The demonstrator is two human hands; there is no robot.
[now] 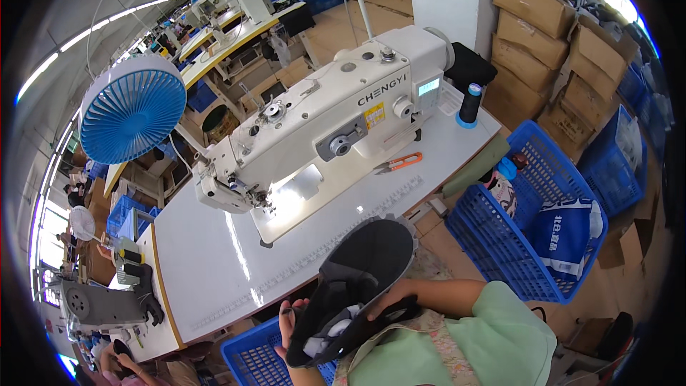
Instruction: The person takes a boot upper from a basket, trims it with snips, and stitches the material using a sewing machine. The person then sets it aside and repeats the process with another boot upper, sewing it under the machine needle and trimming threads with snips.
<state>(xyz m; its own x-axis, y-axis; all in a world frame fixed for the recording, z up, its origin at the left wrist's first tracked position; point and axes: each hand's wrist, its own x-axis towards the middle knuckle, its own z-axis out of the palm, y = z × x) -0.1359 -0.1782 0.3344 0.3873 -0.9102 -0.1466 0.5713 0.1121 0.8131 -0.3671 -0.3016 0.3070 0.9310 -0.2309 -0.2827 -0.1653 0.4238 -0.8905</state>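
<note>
The black cap-like piece is held at the near edge of the white table, apart from the sewing machine's needle; how much work on it is done or left does not show. The left hand closes around its left side; the right hand touches its right side, fingers largely hidden, so how tightly it grips cannot be told.
</note>
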